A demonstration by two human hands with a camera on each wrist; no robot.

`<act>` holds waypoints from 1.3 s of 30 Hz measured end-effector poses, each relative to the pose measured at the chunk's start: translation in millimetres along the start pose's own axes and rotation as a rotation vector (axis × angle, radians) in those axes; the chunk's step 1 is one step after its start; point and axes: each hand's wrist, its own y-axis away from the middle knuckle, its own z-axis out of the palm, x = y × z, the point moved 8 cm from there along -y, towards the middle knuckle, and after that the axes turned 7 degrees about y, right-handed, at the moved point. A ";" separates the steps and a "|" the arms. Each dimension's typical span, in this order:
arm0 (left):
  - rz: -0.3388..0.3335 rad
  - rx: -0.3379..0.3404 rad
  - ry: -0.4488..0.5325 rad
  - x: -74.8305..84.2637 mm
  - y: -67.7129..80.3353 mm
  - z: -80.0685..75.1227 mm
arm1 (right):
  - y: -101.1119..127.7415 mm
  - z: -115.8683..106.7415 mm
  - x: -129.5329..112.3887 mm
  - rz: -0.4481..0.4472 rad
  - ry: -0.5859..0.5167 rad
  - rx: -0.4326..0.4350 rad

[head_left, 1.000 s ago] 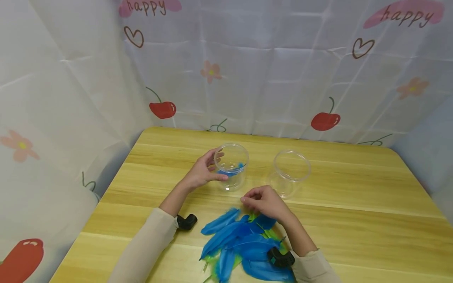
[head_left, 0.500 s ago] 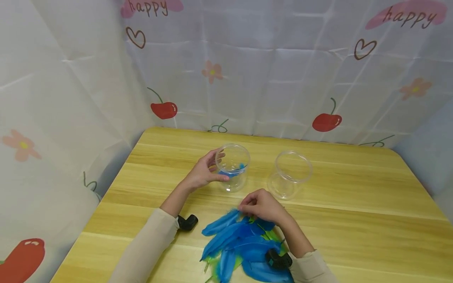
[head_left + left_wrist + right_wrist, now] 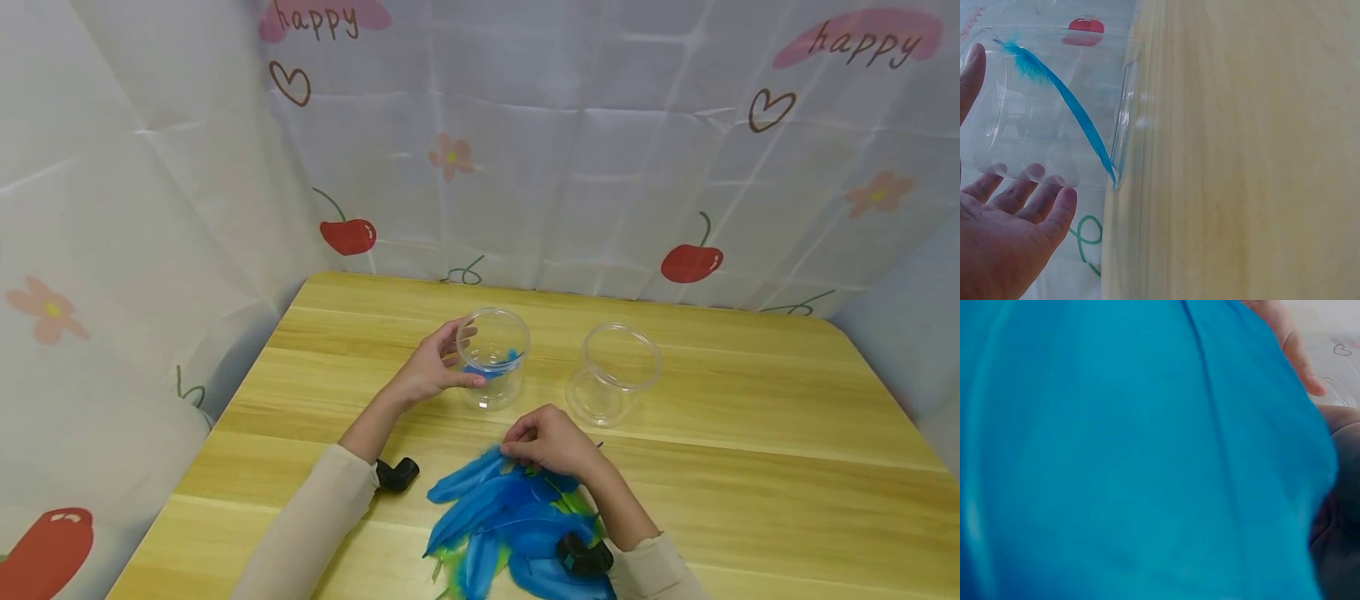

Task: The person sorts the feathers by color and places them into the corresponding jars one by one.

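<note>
My left hand [image 3: 427, 367] holds a clear plastic jar [image 3: 506, 390] from its left side, thumb in front and fingers behind. Inside that jar lies one blue feather [image 3: 1072, 103], slanting across it in the left wrist view. Over the pile of blue and green feathers, my right hand [image 3: 553, 440] pinches the fluffy upper end of a blue feather [image 3: 467, 477] between thumb and fingertips. More blue feathers [image 3: 536, 529] lie under and below this hand. A large blue feather surface [image 3: 1147, 450] fills most of the right wrist view and hides the fingertips there.
A second clear jar [image 3: 611, 393] stands right of the held one, with no feather visible in it. Green feathers [image 3: 573, 504] show between the blue ones. The wooden table [image 3: 750, 467] meets a printed white cloth [image 3: 555, 200] behind and at the left.
My right hand has come down and slightly left, from above the pile onto the end of a blue feather. The left hand and both jars stay in place.
</note>
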 end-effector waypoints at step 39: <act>0.009 -0.016 0.005 2.9 0.0 1.8 | 17.4 -35.1 7.2 0.081 -0.153 0.191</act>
